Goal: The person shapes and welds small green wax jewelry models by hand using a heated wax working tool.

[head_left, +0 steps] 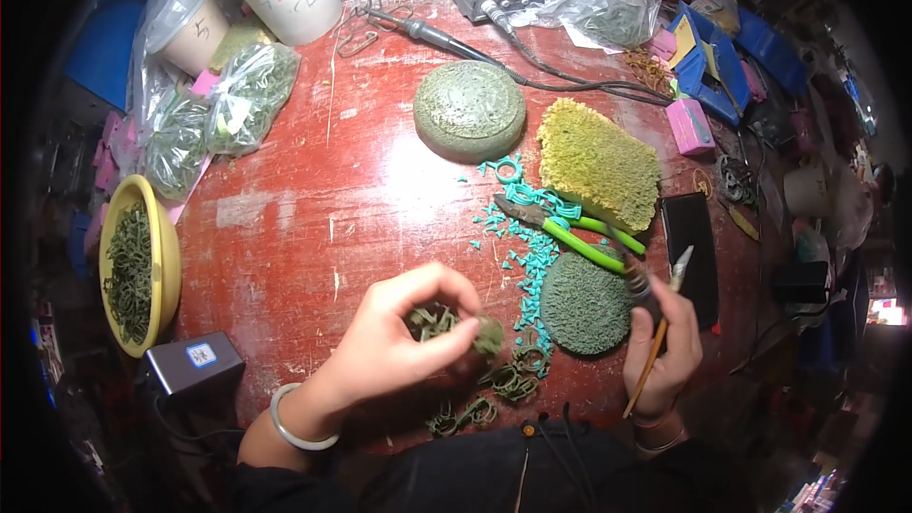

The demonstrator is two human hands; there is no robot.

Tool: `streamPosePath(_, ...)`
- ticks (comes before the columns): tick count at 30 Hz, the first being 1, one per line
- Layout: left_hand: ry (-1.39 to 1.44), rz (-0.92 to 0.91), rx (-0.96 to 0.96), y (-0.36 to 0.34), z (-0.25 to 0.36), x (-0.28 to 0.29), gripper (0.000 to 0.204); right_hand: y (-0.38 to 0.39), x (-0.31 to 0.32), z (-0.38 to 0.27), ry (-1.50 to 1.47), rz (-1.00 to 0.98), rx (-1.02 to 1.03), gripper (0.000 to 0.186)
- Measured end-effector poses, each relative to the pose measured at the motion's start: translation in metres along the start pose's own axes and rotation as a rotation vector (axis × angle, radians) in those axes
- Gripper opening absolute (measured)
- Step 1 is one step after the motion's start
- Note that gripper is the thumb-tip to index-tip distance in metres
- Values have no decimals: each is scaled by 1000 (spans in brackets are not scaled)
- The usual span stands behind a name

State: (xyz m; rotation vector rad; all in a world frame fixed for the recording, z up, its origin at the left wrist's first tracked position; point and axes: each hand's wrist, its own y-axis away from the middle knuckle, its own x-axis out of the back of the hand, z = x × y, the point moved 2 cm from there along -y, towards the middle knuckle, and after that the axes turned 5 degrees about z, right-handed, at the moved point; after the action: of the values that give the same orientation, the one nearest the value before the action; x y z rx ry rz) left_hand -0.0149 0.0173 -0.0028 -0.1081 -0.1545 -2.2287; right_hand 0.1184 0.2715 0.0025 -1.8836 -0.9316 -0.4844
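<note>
Pinching a small green piece (488,334) between thumb and fingers, the left hand (413,328) is hovering over the red table (285,266). Right hand (667,347) is gripping a thin brush (654,352) and a dark, blurred tool (641,293) beside a round green pad (584,304). Green rings (514,380) are lying near the left hand; pliers (570,238) are resting among turquoise scraps (537,285).

- A scuffed red table (294,256) is carrying scattered turquoise pieces (539,271).
- A round green block (467,106) is sitting near a yellow slab (598,160).
- A yellow bowl (170,271) is standing at left.
- Dark green loops (514,381) are lying at front.
</note>
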Motion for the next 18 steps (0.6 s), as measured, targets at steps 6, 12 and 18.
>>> streamPosePath(6,168,47,125,1,-10,-1,32,-5,-2,11,106,-53,-140,31)
streamPosePath(12,-65,150,-79,1,-11,-4,32,0,4,2,4,102,-61,28)
streamPosePath(18,-269,192,-261,1,-10,-7,29,3,-3,-9,-221,-209,131,35)
